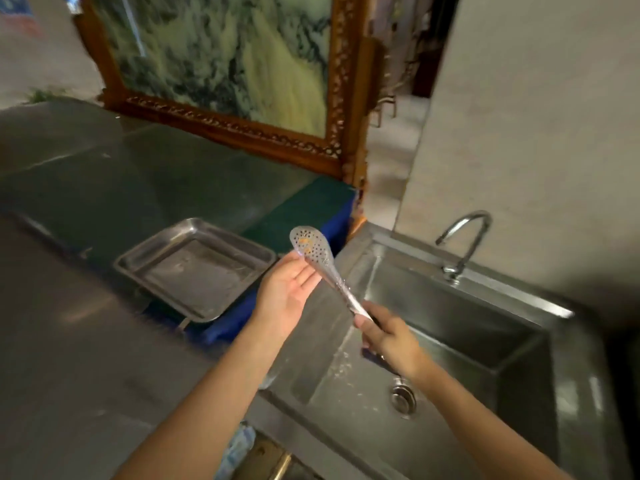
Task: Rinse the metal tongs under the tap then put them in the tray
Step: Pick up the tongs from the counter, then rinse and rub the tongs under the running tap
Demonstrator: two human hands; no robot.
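The metal tongs are held in the air over the left rim of the sink, between it and the tray, their perforated spoon-shaped head tilted up and to the far left; orange bits cling to the holes. The right hand is closed around the handle end above the basin. The left hand is palm-up with its fingers spread, the fingertips touching the underside of the head without gripping it. The steel tray sits on the counter to the left and holds nothing but a wet sheen. The sink basin shows only its drain. The tap stands at the far rim.
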